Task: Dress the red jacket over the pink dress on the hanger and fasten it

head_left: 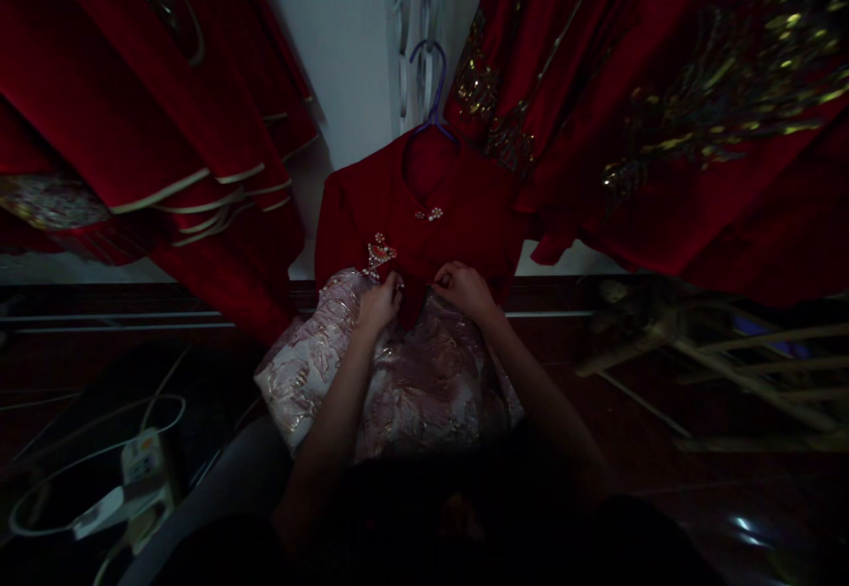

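Note:
A dress with a red bodice (457, 241) and a shiny pale pink brocade skirt (431, 383) hangs before me on a purple hanger (438, 91). Beaded ornaments (380, 253) decorate the bodice front. At the waist, where red cloth meets brocade, my left hand (381, 301) is closed in a pinch on the fabric, just below the larger ornament. My right hand (464, 290) pinches fabric a short way to the right at the same height. A piece of red cloth hangs between the two hands. The dim light hides exactly what lies between the fingertips.
Red garments with pale trim (218, 179) hang at the left. Others with gold sequins (730, 82) hang at the right. A power strip (146, 471) with white cables lies at lower left. A wooden frame (730, 356) stands at right. Behind the hanger is a white wall (338, 29).

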Action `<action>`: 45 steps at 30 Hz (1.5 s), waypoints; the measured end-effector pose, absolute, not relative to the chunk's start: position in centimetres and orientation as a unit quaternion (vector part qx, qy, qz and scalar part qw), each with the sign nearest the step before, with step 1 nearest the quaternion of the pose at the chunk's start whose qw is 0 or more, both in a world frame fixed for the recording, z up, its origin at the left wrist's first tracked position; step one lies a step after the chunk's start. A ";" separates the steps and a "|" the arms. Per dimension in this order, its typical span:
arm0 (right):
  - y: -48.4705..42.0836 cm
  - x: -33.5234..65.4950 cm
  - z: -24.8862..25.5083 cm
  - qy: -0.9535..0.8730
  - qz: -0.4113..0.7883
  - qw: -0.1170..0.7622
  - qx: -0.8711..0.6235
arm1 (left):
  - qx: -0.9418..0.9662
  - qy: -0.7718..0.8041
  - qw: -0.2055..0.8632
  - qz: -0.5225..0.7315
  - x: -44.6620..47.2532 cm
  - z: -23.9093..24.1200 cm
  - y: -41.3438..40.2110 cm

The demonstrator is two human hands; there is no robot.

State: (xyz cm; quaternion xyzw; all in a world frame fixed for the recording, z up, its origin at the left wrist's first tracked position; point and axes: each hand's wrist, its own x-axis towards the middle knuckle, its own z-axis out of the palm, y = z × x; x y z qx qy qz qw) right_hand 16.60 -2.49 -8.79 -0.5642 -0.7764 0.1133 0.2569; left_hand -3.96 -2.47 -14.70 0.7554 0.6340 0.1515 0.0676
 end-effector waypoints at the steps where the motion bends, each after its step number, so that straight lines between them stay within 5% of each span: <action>1: -2.4 16.6 -8.9 -0.779 0.114 0.269 -0.555 | 0.766 0.610 0.103 0.176 -4.2 -14.7 -2.5; 10: -1.3 17.3 -10.2 -0.766 0.203 0.331 -0.512 | 0.785 0.520 0.211 0.262 -6.1 -13.4 -2.9; 21: -1.9 14.5 -12.0 -0.747 0.375 0.377 -0.398 | 0.784 0.512 0.175 0.304 -5.5 -12.3 -3.1; 29: -2.0 12.7 -13.2 -0.699 0.308 0.441 -0.471 | 0.721 0.508 0.304 0.361 -5.0 -12.8 -2.9; 45: -2.8 12.3 -13.0 -0.738 0.255 0.421 -0.461 | 0.722 0.525 0.274 0.358 -5.0 -13.1 -3.1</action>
